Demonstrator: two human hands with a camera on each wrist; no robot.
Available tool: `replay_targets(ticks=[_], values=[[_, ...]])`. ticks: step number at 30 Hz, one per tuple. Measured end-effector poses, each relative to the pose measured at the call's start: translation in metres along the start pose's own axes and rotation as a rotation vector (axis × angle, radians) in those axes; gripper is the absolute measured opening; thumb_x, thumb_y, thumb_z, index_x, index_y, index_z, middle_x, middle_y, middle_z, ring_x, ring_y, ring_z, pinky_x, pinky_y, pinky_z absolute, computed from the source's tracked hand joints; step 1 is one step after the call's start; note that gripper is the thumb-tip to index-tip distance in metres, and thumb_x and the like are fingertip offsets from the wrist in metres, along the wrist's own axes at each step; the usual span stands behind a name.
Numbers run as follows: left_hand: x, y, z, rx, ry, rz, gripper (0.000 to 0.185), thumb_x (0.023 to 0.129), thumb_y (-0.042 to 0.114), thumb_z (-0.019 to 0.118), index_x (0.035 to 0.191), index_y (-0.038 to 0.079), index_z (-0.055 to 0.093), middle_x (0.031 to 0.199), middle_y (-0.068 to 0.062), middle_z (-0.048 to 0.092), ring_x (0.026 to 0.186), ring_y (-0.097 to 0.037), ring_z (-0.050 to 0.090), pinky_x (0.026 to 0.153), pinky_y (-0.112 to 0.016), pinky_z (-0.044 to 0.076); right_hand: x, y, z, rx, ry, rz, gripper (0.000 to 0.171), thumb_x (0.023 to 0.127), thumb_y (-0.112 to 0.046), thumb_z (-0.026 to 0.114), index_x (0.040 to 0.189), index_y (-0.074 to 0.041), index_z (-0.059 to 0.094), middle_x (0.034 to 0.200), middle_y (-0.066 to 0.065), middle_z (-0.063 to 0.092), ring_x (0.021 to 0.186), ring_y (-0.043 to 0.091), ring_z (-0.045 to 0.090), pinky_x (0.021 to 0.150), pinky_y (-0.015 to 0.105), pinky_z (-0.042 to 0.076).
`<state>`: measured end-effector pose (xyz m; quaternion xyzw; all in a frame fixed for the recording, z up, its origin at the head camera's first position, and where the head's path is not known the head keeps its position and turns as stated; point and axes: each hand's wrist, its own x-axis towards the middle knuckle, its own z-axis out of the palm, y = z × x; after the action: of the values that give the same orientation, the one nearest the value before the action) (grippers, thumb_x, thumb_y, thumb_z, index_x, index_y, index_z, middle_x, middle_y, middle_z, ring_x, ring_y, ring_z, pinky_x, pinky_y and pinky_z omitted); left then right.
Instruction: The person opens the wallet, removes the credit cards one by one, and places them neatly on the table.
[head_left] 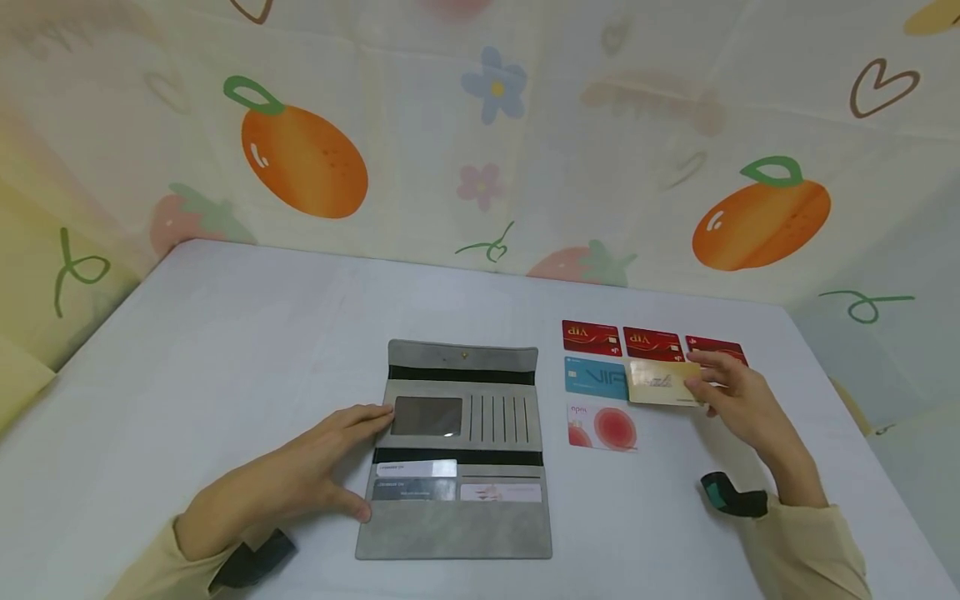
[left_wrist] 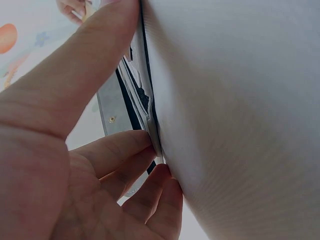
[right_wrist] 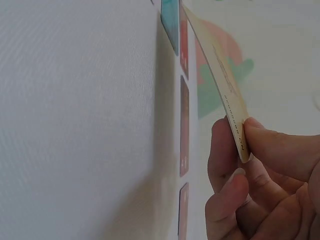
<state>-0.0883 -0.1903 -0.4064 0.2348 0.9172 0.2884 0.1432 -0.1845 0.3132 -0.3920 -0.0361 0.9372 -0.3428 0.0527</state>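
Looking down from the head view, a long grey felt wallet (head_left: 457,454) lies open and flat on the white table (head_left: 225,350). The left hand (head_left: 300,475) rests on the wallet's left edge with fingers straight and spread, gripping nothing. A white card (head_left: 416,468), a dark grey card (head_left: 414,489) and a pale pink card (head_left: 501,492) sit in the wallet's lower slots. The right hand (head_left: 738,400) pinches a shiny gold plastic card (head_left: 663,382) by its right end, near the right side of the table. Just beside it lie a blue card (head_left: 596,377), a white card with red circles (head_left: 602,426) and three red cards in a row (head_left: 652,340).

From the left wrist view, the left hand (left_wrist: 75,150) presses flat on the table, its thumb and fingertips touching the wallet's edge (left_wrist: 132,100).

From the right wrist view, the right hand (right_wrist: 265,175) holds the gold card (right_wrist: 220,75) between thumb and curled fingers. The card is lifted off the table and tilted, with the other cards (right_wrist: 184,125) lying flat under it.
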Motion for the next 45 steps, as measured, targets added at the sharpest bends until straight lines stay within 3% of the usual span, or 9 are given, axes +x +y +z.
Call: replay_targets(ticks=[7, 16, 19, 22, 26, 29, 33, 38, 45], values=[[0.0, 0.001, 0.0, -0.002, 0.003, 0.0, 0.109, 0.064, 0.047, 0.086, 0.15, 0.0, 0.038, 0.155, -0.02, 0.035, 0.141, -0.044, 0.035, 0.109, -0.063, 0.037, 0.001, 0.005, -0.002, -0.01, 0.008, 0.018, 0.053, 0.102, -0.029, 0.055, 0.144, 0.001, 0.043, 0.133, 0.035, 0.053, 0.087, 0.017, 0.058, 0.063, 0.019, 0.051], [0.0, 0.0, -0.001, -0.003, 0.008, 0.009, 0.109, 0.065, 0.047, 0.086, 0.15, -0.001, 0.038, 0.154, -0.019, 0.036, 0.141, -0.043, 0.036, 0.109, -0.062, 0.037, 0.003, 0.011, 0.001, 0.009, 0.003, 0.075, 0.057, 0.101, -0.033, 0.055, 0.145, 0.001, 0.043, 0.128, 0.034, 0.057, 0.086, 0.012, 0.058, 0.064, 0.018, 0.051], [0.0, 0.001, -0.001, -0.004, 0.009, 0.007, 0.108, 0.065, 0.046, 0.086, 0.15, -0.001, 0.038, 0.154, -0.019, 0.036, 0.141, -0.043, 0.036, 0.109, -0.062, 0.037, 0.003, 0.012, 0.002, 0.013, 0.001, 0.079, 0.059, 0.101, -0.034, 0.056, 0.146, 0.001, 0.042, 0.129, 0.034, 0.057, 0.091, 0.016, 0.059, 0.065, 0.017, 0.051], [0.0, 0.002, -0.002, -0.007, 0.007, -0.004, 0.108, 0.065, 0.045, 0.086, 0.15, 0.0, 0.038, 0.155, -0.017, 0.036, 0.142, -0.042, 0.036, 0.11, -0.061, 0.037, 0.003, 0.013, 0.002, 0.015, -0.025, 0.099, 0.066, 0.1, -0.038, 0.057, 0.149, 0.001, 0.039, 0.134, 0.035, 0.053, 0.103, 0.031, 0.06, 0.069, 0.017, 0.051], [0.0, 0.002, -0.002, -0.01, 0.0, -0.009, 0.108, 0.065, 0.045, 0.086, 0.151, 0.001, 0.037, 0.155, -0.018, 0.035, 0.142, -0.042, 0.035, 0.109, -0.062, 0.037, 0.001, 0.014, 0.0, -0.015, -0.095, 0.13, 0.079, 0.095, -0.044, 0.063, 0.153, 0.001, 0.031, 0.142, 0.036, 0.044, 0.115, 0.046, 0.053, 0.082, 0.03, 0.056], [0.0, 0.002, -0.002, -0.007, -0.002, -0.001, 0.108, 0.066, 0.045, 0.086, 0.151, 0.0, 0.037, 0.155, -0.018, 0.034, 0.141, -0.043, 0.035, 0.109, -0.062, 0.037, 0.0, 0.014, -0.001, -0.041, -0.134, 0.122, 0.086, 0.091, -0.042, 0.069, 0.153, 0.001, 0.028, 0.143, 0.034, 0.041, 0.11, 0.043, 0.053, 0.084, 0.036, 0.056], [0.0, 0.002, -0.002, 0.0, 0.001, 0.003, 0.108, 0.066, 0.046, 0.086, 0.15, 0.0, 0.037, 0.155, -0.018, 0.035, 0.141, -0.043, 0.036, 0.109, -0.061, 0.037, 0.0, 0.014, -0.001, -0.042, -0.147, 0.1, 0.089, 0.088, -0.036, 0.074, 0.153, 0.003, 0.029, 0.141, 0.032, 0.042, 0.103, 0.034, 0.054, 0.077, 0.027, 0.052], [0.0, 0.002, -0.002, -0.002, -0.001, -0.002, 0.108, 0.065, 0.045, 0.086, 0.151, 0.001, 0.037, 0.155, -0.019, 0.035, 0.141, -0.044, 0.035, 0.109, -0.062, 0.037, 0.001, 0.014, 0.001, -0.047, -0.138, 0.114, 0.089, 0.088, -0.036, 0.075, 0.153, 0.004, 0.028, 0.14, 0.032, 0.042, 0.102, 0.033, 0.054, 0.076, 0.026, 0.052], [-0.001, 0.002, -0.002, 0.001, -0.001, 0.0, 0.108, 0.065, 0.045, 0.087, 0.15, 0.0, 0.038, 0.154, -0.019, 0.036, 0.141, -0.043, 0.036, 0.109, -0.061, 0.038, 0.001, 0.014, 0.001, -0.075, -0.128, 0.147, 0.089, 0.088, -0.038, 0.074, 0.154, 0.0, 0.028, 0.145, 0.032, 0.039, 0.108, 0.043, 0.053, 0.087, 0.044, 0.057]])
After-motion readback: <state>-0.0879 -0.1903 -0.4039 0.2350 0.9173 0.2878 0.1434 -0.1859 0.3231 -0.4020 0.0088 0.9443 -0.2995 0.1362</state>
